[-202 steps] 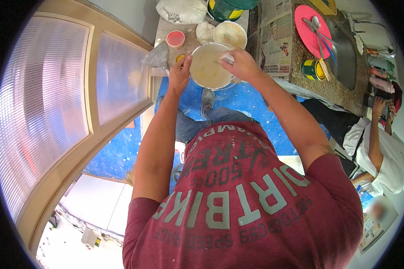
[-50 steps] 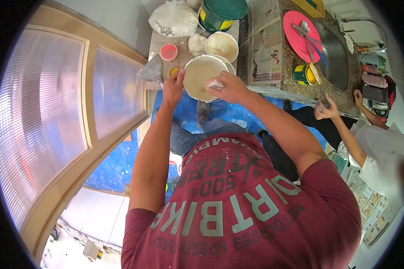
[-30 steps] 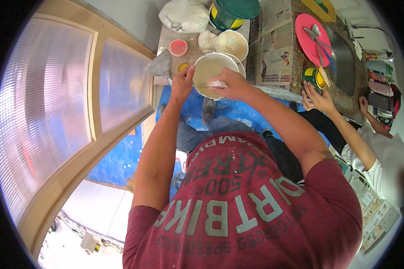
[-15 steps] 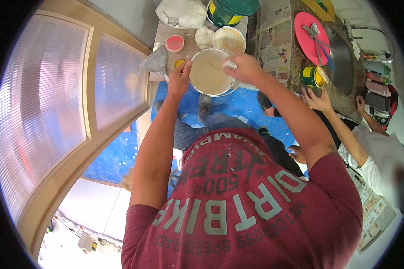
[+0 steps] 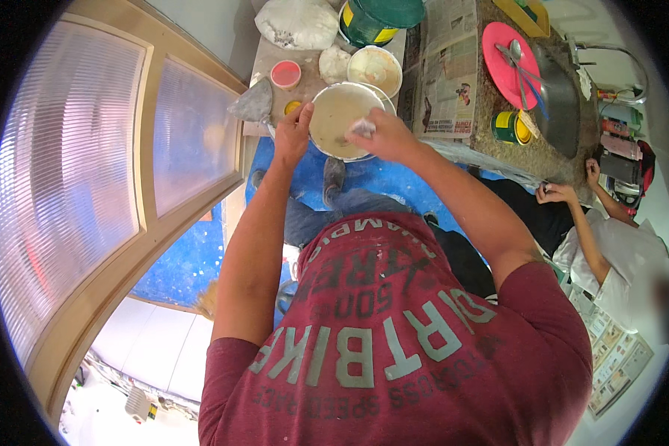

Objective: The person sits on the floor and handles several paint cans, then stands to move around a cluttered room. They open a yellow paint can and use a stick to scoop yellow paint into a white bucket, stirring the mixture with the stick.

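A white bucket (image 5: 347,157) holding a beige, creamy paste (image 5: 333,111) is in front of me at the table's near edge. My left hand (image 5: 294,134) grips its left rim, thumb on top. Above the right side of the paste my right hand (image 5: 386,135) is closed around a small whitish object (image 5: 362,127). Motion blurs that object, and its lower end cannot be made out. Right behind the bucket stands a second white tub (image 5: 375,70) with pale residue inside. A small yellow lid or tin (image 5: 291,108) lies close to my left hand.
On the table are a red-topped tub (image 5: 285,73), a white sack (image 5: 296,24), a grey bag (image 5: 254,102) and a green bucket (image 5: 381,18). The right counter bears newspaper (image 5: 444,74), a pink plate (image 5: 500,56) with cutlery, and a green-yellow can (image 5: 510,128). A co-worker's hand (image 5: 557,195) is near it.
My right hand has moved left and down over the paste with the whitish object. My left hand stays on the rim. The co-worker's hand has drawn back from the green-yellow can.
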A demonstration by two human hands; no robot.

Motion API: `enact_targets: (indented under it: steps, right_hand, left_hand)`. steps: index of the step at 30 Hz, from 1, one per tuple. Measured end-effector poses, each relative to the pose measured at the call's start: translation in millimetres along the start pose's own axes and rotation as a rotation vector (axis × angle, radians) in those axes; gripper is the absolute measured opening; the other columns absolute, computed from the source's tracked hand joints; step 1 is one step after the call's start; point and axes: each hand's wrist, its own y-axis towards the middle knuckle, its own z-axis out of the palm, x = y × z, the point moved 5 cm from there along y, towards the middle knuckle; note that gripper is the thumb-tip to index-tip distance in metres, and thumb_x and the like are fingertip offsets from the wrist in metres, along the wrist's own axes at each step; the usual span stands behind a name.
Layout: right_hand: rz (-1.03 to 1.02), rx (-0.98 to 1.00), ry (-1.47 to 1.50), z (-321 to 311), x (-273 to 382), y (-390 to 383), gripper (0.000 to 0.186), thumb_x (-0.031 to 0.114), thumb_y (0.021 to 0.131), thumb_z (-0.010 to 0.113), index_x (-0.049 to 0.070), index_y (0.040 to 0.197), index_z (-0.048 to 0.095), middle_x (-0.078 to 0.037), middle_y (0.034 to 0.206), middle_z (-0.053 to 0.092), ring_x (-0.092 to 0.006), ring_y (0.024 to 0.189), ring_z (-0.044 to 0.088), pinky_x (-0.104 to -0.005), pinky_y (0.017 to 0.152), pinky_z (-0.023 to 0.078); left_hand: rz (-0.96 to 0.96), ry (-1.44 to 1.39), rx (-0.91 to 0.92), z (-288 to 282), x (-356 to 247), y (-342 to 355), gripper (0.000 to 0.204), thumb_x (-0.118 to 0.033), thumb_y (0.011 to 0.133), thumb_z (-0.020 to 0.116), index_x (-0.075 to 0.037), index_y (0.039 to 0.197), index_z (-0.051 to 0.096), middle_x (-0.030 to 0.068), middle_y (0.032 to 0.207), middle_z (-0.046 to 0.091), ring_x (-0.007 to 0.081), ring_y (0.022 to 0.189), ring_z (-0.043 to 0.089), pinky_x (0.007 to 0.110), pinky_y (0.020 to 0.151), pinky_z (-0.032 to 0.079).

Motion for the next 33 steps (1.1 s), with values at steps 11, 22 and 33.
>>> enact_targets:
  steps: [11, 22, 33]
  right_hand:
    - [-0.002, -0.234, 0.021, -3, -17, -8, 0.034, 0.047, 0.089, 0.072, 0.02, 0.11, 0.079, -0.019, 0.101, 0.068, -0.0407, 0.098, 0.068, -0.0478, 0.088, 0.055]
    - [-0.045, -0.15, -0.025, 3, -13, -20, 0.036, 0.048, 0.091, 0.071, 0.019, 0.11, 0.079, -0.02, 0.103, 0.067, -0.0396, 0.099, 0.068, -0.0503, 0.09, 0.054]
    - [-0.054, -0.152, -0.04, 4, -7, -11, 0.035, 0.044, 0.089, 0.072, 0.014, 0.106, 0.078, -0.022, 0.104, 0.068, -0.0404, 0.099, 0.067, -0.0513, 0.089, 0.054]
  left_hand:
    - [-0.037, 0.058, 0.01, -1, -4, -1, 0.055, -0.051, 0.104, 0.06, -0.005, 0.132, 0.07, 0.0187, 0.112, 0.076, 0.0244, 0.105, 0.072, 0.035, 0.094, 0.053]
    - [0.012, -0.026, 0.015, 0, 0, 0, 0.053, -0.047, 0.106, 0.058, -0.002, 0.131, 0.07, 0.0083, 0.103, 0.074, 0.0148, 0.091, 0.064, 0.031, 0.083, 0.052]
    - [-0.045, -0.002, 0.031, 2, 11, 6, 0.052, -0.048, 0.105, 0.059, -0.004, 0.131, 0.07, 0.0171, 0.113, 0.077, 0.025, 0.106, 0.071, 0.036, 0.095, 0.053]
